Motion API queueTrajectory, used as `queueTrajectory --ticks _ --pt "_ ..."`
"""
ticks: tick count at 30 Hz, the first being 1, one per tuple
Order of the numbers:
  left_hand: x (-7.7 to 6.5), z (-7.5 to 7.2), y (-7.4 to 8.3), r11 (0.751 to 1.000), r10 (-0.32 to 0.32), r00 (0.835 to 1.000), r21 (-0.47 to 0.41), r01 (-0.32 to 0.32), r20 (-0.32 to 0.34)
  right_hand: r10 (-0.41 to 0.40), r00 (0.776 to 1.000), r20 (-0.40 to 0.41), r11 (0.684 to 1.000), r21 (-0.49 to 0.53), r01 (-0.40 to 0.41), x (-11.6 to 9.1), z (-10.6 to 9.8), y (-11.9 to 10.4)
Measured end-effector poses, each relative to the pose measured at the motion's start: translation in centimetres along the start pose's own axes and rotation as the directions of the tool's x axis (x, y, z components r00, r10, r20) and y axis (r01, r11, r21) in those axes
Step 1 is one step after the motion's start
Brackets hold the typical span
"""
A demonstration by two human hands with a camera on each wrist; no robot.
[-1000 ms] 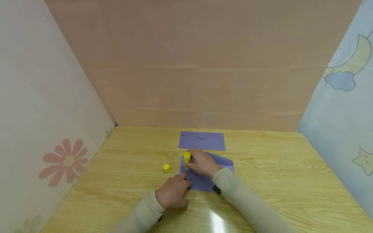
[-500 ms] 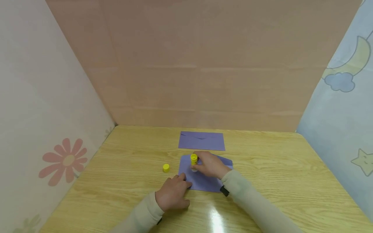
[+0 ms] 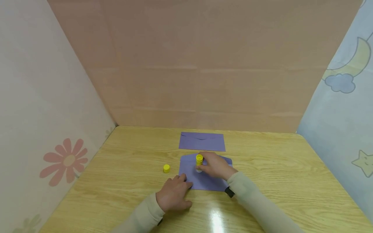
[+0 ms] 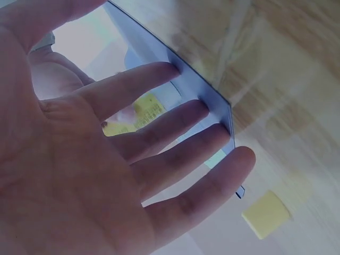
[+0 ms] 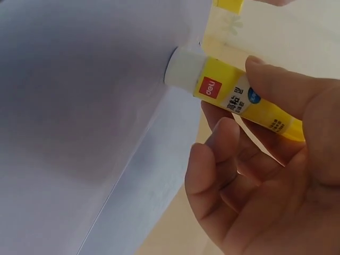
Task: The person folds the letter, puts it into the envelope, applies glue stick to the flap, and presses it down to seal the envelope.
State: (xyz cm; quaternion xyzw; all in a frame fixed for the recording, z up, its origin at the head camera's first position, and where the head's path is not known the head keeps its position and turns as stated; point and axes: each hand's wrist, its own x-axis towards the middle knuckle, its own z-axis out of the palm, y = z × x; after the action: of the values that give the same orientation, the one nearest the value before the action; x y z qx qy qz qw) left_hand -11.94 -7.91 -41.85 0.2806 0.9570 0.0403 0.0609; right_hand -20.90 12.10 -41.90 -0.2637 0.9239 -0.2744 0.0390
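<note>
A yellow glue stick (image 3: 199, 160) stands nearly upright, its white end against the near purple envelope (image 3: 201, 183). My right hand (image 3: 217, 165) grips it between thumb and fingers; the right wrist view shows the glue stick's label (image 5: 234, 90). That envelope lies with its flap (image 3: 189, 158) opened toward the far side. My left hand (image 3: 174, 193) rests at its near left corner, fingers spread and fairly straight, the fingertips touching the paper in the left wrist view. Left of the envelope a yellow cap (image 3: 166, 168) sits on the table, also visible as a cap (image 4: 265, 214) beyond the little finger.
A second purple envelope (image 3: 202, 141), flap folded down, lies just behind the first. The wooden table (image 3: 276, 168) is bounded by a tan back wall (image 3: 198, 81), a flower-printed left wall (image 3: 43, 97) and a blue right wall (image 3: 335, 119).
My right hand has slid the glue stick rightward across the envelope, from near its left edge toward the middle. My left hand has stayed in place.
</note>
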Motion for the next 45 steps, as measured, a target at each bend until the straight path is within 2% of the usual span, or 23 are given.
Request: queueTrajectory --ticks 12,18,24,34,40,45 --pt "0.0 0.1 0.0 1.000 -0.016 0.999 -0.026 0.016 0.030 0.026 0.999 -0.038 0.999 -0.041 -0.028 -2.9 -1.6 2.5" --pt "-0.1 0.0 0.1 0.999 -0.001 1.000 -0.033 0.001 -0.003 0.033 0.998 -0.044 0.998 -0.043 -0.035 -4.1 -2.4 3.8" --pt "-0.1 0.0 0.0 1.000 0.004 1.000 -0.029 -0.004 -0.003 0.071 0.997 -0.041 0.997 -0.034 -0.072 -4.9 -3.5 4.5" --pt "0.0 -0.1 -0.1 0.999 -0.003 1.000 -0.043 0.003 0.003 0.161 0.986 -0.054 0.981 -0.102 -0.165 -6.0 -5.2 6.0" --pt "0.0 -0.2 -0.3 0.998 -0.002 1.000 -0.070 0.002 0.003 0.173 0.984 -0.052 0.978 -0.107 -0.177 -6.7 -6.1 6.8" --pt "0.0 -0.1 -0.5 0.996 0.009 0.998 -0.088 -0.013 -0.054 0.189 0.976 -0.112 0.981 -0.025 -0.193 -6.8 -6.3 7.2"
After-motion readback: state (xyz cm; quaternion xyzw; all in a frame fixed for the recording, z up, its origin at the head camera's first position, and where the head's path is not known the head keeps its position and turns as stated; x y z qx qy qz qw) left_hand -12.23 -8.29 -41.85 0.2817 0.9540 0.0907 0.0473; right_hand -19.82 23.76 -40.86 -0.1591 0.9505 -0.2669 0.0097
